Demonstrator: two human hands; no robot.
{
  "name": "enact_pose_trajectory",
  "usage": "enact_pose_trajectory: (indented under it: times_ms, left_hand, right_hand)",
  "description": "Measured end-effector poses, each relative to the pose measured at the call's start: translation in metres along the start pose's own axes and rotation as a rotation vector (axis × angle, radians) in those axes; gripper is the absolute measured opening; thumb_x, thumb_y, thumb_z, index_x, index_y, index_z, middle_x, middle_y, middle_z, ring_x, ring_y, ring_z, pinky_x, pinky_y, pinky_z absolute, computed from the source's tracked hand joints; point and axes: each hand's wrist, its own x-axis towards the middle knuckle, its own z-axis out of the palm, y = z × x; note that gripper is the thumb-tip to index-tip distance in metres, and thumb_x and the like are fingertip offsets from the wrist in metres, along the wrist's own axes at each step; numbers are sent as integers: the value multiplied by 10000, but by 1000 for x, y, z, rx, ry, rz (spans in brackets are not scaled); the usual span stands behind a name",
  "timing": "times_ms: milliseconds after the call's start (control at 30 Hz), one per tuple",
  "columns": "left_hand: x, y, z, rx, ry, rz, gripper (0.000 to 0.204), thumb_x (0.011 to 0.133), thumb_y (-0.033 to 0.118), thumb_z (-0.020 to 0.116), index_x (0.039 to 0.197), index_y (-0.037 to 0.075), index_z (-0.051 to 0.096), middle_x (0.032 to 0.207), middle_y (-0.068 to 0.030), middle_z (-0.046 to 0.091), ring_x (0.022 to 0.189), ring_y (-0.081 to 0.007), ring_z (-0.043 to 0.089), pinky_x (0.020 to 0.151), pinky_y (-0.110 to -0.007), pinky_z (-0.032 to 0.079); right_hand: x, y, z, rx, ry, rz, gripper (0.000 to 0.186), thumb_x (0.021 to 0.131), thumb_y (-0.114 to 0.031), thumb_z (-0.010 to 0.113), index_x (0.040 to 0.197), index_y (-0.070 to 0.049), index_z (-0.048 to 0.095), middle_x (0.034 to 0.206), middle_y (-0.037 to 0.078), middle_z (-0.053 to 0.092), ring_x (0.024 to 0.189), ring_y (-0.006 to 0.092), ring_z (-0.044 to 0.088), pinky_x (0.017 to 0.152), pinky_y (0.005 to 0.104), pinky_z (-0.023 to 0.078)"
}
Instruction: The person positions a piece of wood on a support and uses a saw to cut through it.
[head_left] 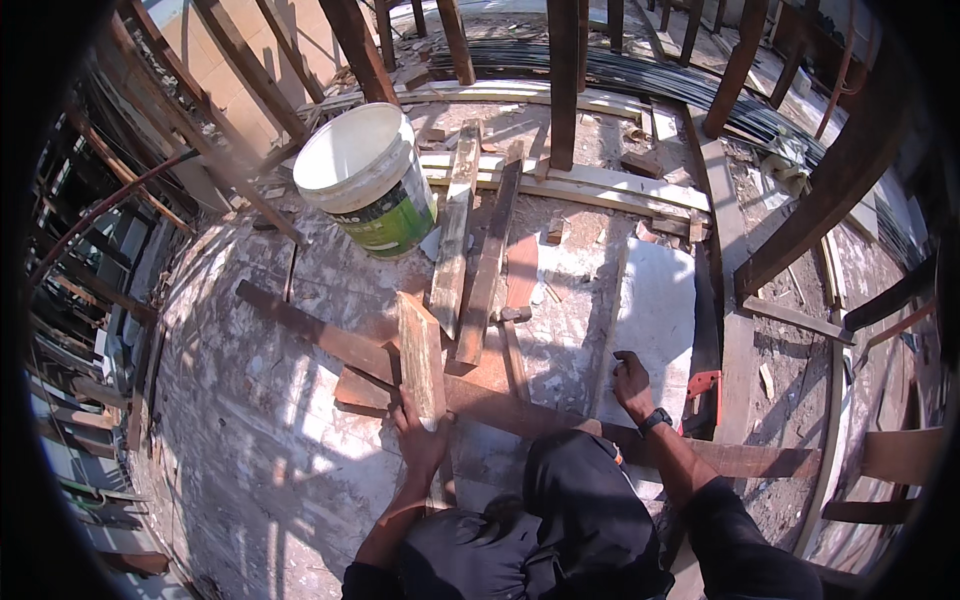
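Observation:
My left hand (pixel 420 438) is closed round the near part of a short wooden board (pixel 422 355) that lies across a long dark plank (pixel 350 345). My right hand (pixel 632 385) is closed over the near end of a pale flat sheet (pixel 655 300); what its fingers hold, if anything, I cannot make out. To the right of that hand stands the red handle of a handsaw (pixel 704 385). A hammer (pixel 513 315) lies ahead, between my hands. Two narrow boards, one pale (pixel 458 230) and one dark (pixel 492 260), lie beyond my left hand.
A white bucket (pixel 360 170) with a green label stands at the far left. Upright timber posts (pixel 563 90) rise ahead, and a slanting post (pixel 820 210) stands on the right. Long dark bars (pixel 640 75) lie at the back. Wood scraps and dust litter the floor.

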Motion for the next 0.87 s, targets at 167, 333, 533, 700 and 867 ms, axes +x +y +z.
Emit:
enact_pose_trajectory:
  times_ms: [167, 333, 533, 700, 867]
  left_hand:
    - [3, 22, -5, -140, -77, -61, 1147, 751, 391, 830, 1635, 144, 141, 1430, -356, 430, 1288, -551, 468, 1078, -575, 412]
    - [4, 2, -15, -233, -11, -51, 1163, 725, 328, 854, 1632, 146, 149, 1435, -360, 459, 1291, -534, 491, 1066, -554, 434]
    - [4, 11, -42, -341, -49, -204, 1119, 677, 182, 844, 1602, 69, 225, 1367, -304, 512, 1261, -470, 527, 1068, -509, 446]
    - [12, -27, -97, -288, 95, -296, 1107, 658, 109, 799, 1602, 47, 225, 1432, -289, 471, 1321, -428, 497, 1118, -479, 412]
    - [6, -78, -110, -358, 172, -308, 1145, 652, 101, 802, 1620, 59, 192, 1584, -245, 356, 1466, -392, 362, 1217, -465, 285]
  right_hand:
    - [34, -43, 53, 746, -193, 422, 199, 998, -178, 508, 1095, -48, 622, 780, 32, 582, 675, 178, 578, 635, 374, 532]
    - [43, -79, 72, 739, -59, 198, 193, 996, -237, 563, 922, -59, 574, 756, 20, 552, 680, 136, 540, 599, 307, 449]
    - [44, -64, 38, -399, 527, -213, 551, 921, -253, 674, 1355, 16, 469, 1335, 239, 482, 1236, 420, 453, 1048, 526, 352]
    - [105, -141, 193, -108, -27, -168, 920, 844, -530, 746, 1407, 114, 408, 1319, 326, 519, 1251, 473, 492, 1086, 492, 399]
    - [166, -197, 252, -299, -122, 139, 1116, 706, -499, 842, 1481, 102, 310, 1340, 346, 550, 1293, 457, 520, 1085, 475, 438]
